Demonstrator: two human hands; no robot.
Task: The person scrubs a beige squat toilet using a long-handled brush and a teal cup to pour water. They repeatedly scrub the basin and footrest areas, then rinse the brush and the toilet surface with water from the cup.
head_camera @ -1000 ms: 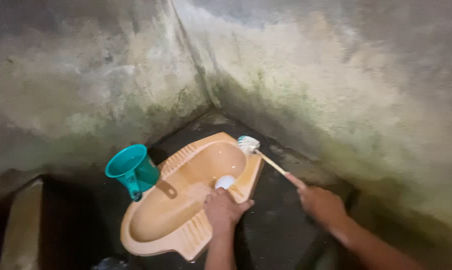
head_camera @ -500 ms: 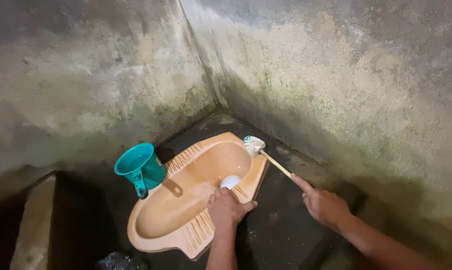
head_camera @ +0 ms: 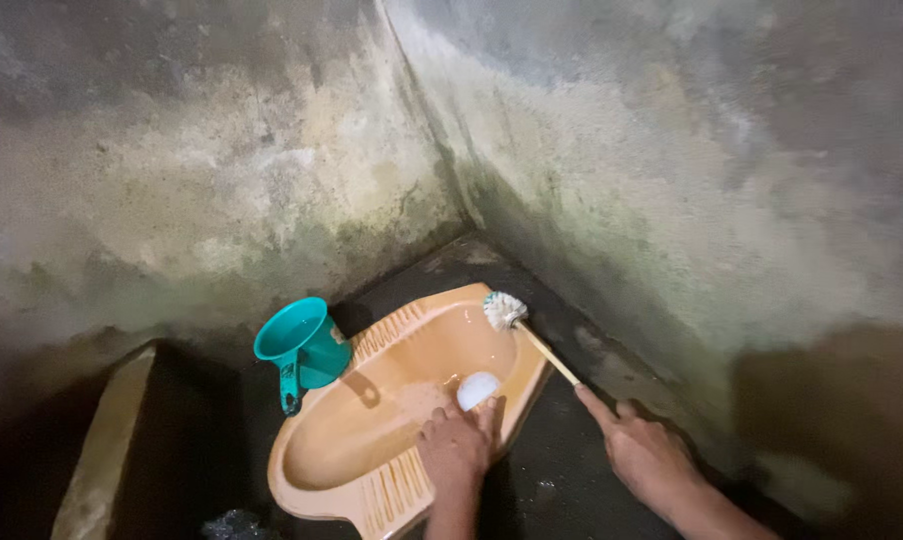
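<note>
Rough concrete walls (head_camera: 222,150), stained grey, buff and green with damp, meet in a corner above a dark wet floor (head_camera: 562,470); on that floor, set slantwise toward the corner, lies an orange squat toilet pan (head_camera: 372,425) with ribbed footrests along its rim. Just beside its left edge stands a teal plastic water dipper (head_camera: 302,345), mouth tilted toward the wall, handle hanging down toward the floor.

At the pan's near right rim rests the left hand (head_camera: 459,447), palm down on the ribbed footrest, fingers loosely curled and pointing into the bowl; its fingertips touch or nearly touch a small white rounded object (head_camera: 478,390) lying inside the bowl, though a true grip on it cannot be made out.

Farther right, over the floor, the right hand (head_camera: 644,452) is closed around the lower end of a toilet brush (head_camera: 532,338), index finger stretched along the pale handle; the white bristle head sits on the far right rim of the pan, near the corner. Low on the left, a pale concrete ledge (head_camera: 107,450) edges a dark recess.
</note>
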